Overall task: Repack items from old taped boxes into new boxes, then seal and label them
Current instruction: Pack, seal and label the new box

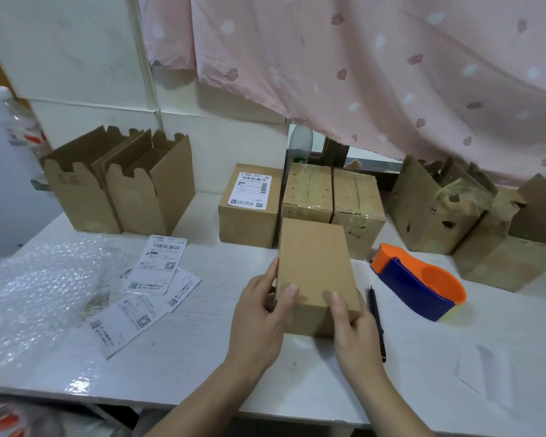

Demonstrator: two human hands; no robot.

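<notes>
A pale corner, a pink curtain (360,74) drooping over a white surface (454,357).
The wall (76,58) behind was off-white panelling, with seams running across and down it. The curtain, printed with small leaves, hung from the upper right, its hem just above a dark window frame (338,152) showing a strip of daylight. The surface had a faint wood grain.

My left hand (260,313) and right hand (353,329) grip the closed box (316,266). Past my fingertips (292,290), the labelled box (249,216) and taped boxes (331,197) wall the far side. A pen (377,323) lies just right of my fingers, the tape dispenser (420,285) beyond it; leftward, bare table (221,269) reaches the labels (152,285).
</notes>
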